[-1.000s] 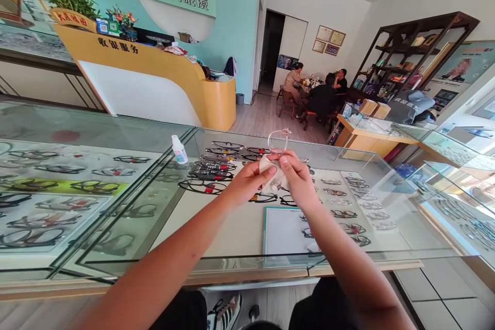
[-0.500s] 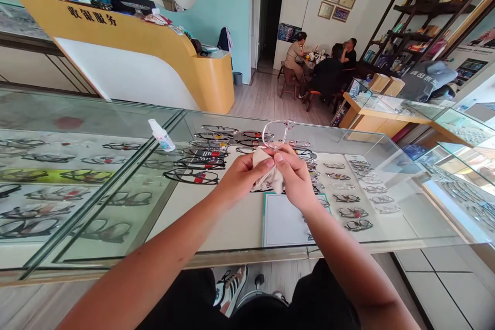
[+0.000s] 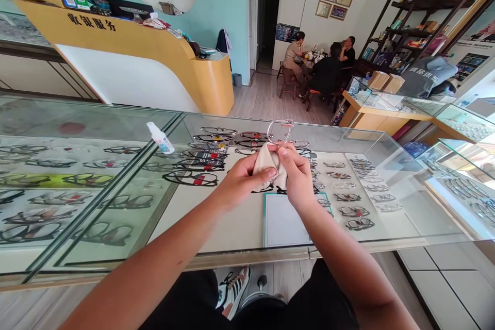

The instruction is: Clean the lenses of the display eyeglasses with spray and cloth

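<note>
Above the glass counter (image 3: pixel 386 201) I hold a pair of clear pink-rimmed glasses (image 3: pixel 279 130) and a beige cleaning cloth (image 3: pixel 266 161). My left hand (image 3: pixel 242 180) is closed, pinching the cloth against the glasses from the left. My right hand (image 3: pixel 296 178) is closed too, gripping the glasses and cloth from the right. One lens sticks up above my fingers; the other is hidden in the cloth.
A small white spray bottle (image 3: pixel 160 137) lies on the counter glass to the left. Rows of glasses fill the display case, with a white card (image 3: pixel 284 221) below my hands. Three people sit at a table (image 3: pixel 320 67) at the back. A yellow reception desk (image 3: pixel 154 56) stands behind.
The view dipped downward, then steadied. My hands stayed together on the glasses while the fingers shifted the cloth slightly over the lens.
</note>
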Demonstrator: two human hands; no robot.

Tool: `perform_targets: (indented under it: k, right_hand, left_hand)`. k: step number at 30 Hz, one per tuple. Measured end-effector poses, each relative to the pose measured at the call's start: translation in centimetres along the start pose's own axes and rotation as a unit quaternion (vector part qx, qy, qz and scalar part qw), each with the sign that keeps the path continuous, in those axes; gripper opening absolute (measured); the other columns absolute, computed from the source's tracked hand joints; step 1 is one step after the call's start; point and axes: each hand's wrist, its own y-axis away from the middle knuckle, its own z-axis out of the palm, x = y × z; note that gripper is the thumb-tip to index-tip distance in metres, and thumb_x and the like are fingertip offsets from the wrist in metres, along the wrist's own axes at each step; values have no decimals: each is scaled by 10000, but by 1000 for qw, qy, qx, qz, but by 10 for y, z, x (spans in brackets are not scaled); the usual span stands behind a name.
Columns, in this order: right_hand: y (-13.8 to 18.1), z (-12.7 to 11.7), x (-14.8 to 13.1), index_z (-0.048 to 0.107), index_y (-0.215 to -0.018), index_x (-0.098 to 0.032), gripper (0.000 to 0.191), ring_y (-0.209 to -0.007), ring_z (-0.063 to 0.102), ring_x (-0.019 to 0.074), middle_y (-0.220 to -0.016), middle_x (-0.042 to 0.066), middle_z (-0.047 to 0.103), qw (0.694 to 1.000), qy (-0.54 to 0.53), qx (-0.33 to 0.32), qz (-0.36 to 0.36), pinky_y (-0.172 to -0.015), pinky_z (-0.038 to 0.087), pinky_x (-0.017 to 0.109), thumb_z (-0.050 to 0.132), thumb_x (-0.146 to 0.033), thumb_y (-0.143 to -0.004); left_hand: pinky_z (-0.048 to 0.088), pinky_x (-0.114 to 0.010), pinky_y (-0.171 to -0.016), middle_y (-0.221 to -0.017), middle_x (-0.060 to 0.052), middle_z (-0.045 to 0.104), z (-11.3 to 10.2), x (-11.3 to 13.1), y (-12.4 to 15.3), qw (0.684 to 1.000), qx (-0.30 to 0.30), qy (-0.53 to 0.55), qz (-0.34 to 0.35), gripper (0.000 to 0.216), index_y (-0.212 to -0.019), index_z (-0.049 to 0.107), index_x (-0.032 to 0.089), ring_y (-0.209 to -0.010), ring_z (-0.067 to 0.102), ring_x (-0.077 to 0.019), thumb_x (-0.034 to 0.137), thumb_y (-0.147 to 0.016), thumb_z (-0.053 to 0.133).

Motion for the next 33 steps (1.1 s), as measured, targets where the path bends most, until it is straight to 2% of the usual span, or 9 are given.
perform_targets:
  k: [4,11,13,19,22,24,28,31,33]
  right_hand:
    - [2,2,1,891,-1073,-320,419,-1262,696,286,-1225,68,776,1000,16,-7,8,-1145,569,497,643,-658,-1062]
    - [7,9,-2,901,-1130,-319,392,-1162,708,250,-1137,72,762,998,5,-59,-20,-1106,555,448,625,-596,-1102]
    - [6,9,-3,907,-1097,-316,392,-1182,705,253,-1155,76,765,998,5,-57,-22,-1117,548,446,637,-601,-1094]
    - [-2,2,-2,931,-994,-310,344,-1207,690,275,-1164,61,767,995,-83,1,51,-1102,546,425,781,-618,-974]
    - [-4,1,-1,933,-952,-303,338,-1161,685,277,-1119,56,763,992,-100,9,76,-1049,554,417,803,-615,-944]
    - [-4,2,-1,929,-945,-298,356,-1156,683,277,-1125,56,762,992,-99,7,83,-1048,551,415,798,-629,-943]
    - [-1,6,-1,925,-1031,-301,410,-1152,683,261,-1148,58,745,994,-81,-13,65,-1077,540,415,749,-668,-981]
    - [2,8,1,912,-1150,-308,442,-1108,683,245,-1110,64,726,998,-38,-36,24,-1057,547,416,696,-674,-1028]
    - [2,9,2,914,-1125,-303,451,-1085,679,244,-1080,71,727,999,-12,-50,1,-1029,551,415,677,-678,-1042]
  left_hand:
    - [451,-266,-740,-958,-38,677,3,-1,-2,999,9,-16,30,539,-1172,739,167,-836,566,-170,560,-854,926]
    - [397,-250,-607,-729,23,573,6,-9,-5,990,128,-7,51,614,-1003,749,170,-633,445,-117,754,-846,856]
    - [390,-250,-583,-707,21,574,4,-12,-5,990,133,-9,48,636,-1004,768,170,-605,434,-115,790,-871,808]
    - [532,-280,-735,-903,-69,751,-15,-4,-3,999,11,24,-33,592,-1168,805,153,-814,667,-195,679,-902,850]
    - [536,-284,-748,-1026,-96,781,-21,4,-3,998,-59,4,-37,570,-1274,789,166,-882,689,-214,564,-883,908]
    - [528,-275,-745,-1035,-84,772,-21,6,-4,997,-70,-10,-23,592,-1307,773,174,-876,677,-202,524,-858,937]
    - [469,-245,-672,-905,-39,718,-12,3,-7,1000,-18,-23,-2,575,-1177,762,152,-774,613,-157,561,-821,954]
    - [437,-233,-641,-844,-16,687,-6,-2,-10,998,45,-30,22,580,-1049,753,157,-724,566,-133,662,-821,923]
    - [461,-244,-652,-840,-21,696,-5,-5,-12,995,89,-20,40,618,-1031,764,168,-728,578,-142,741,-830,877]
